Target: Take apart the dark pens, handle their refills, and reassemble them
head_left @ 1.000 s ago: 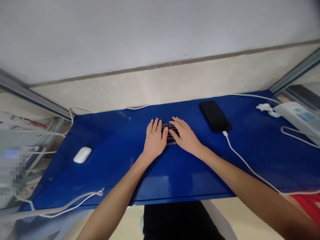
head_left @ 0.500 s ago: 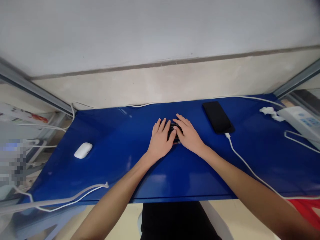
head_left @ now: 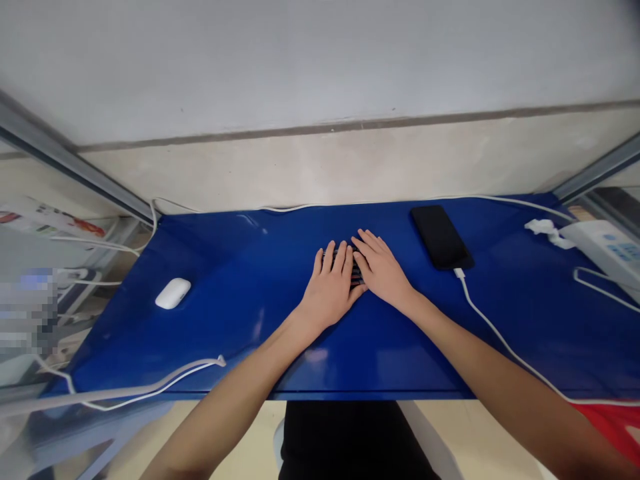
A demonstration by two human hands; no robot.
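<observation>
Several slim, dark, pen-like sticks (head_left: 356, 275) lie side by side on the blue tabletop (head_left: 240, 287), mostly hidden under my hands; a little red shows among them. My left hand (head_left: 327, 290) rests flat over their left part, fingers stretched forward and thumb pointing right at the near end. From the right, my right hand (head_left: 384, 270) covers the other part, its fingers extended forward and left. The two hands almost meet, and neither is wrapped around anything that I can see.
A black phone (head_left: 441, 237) with a white charging cable (head_left: 493, 327) lies to the right. Further right are a white power strip (head_left: 607, 247) and crumpled tissue (head_left: 549, 232). At left sit a white earbud case (head_left: 173, 293) and white cables (head_left: 150, 390). A wall (head_left: 320, 167) stands behind.
My left hand has slid slightly right and turned, its fingers now over the sticks and its thumb lower. My right hand stays nearly in place. The view has shifted a little.
</observation>
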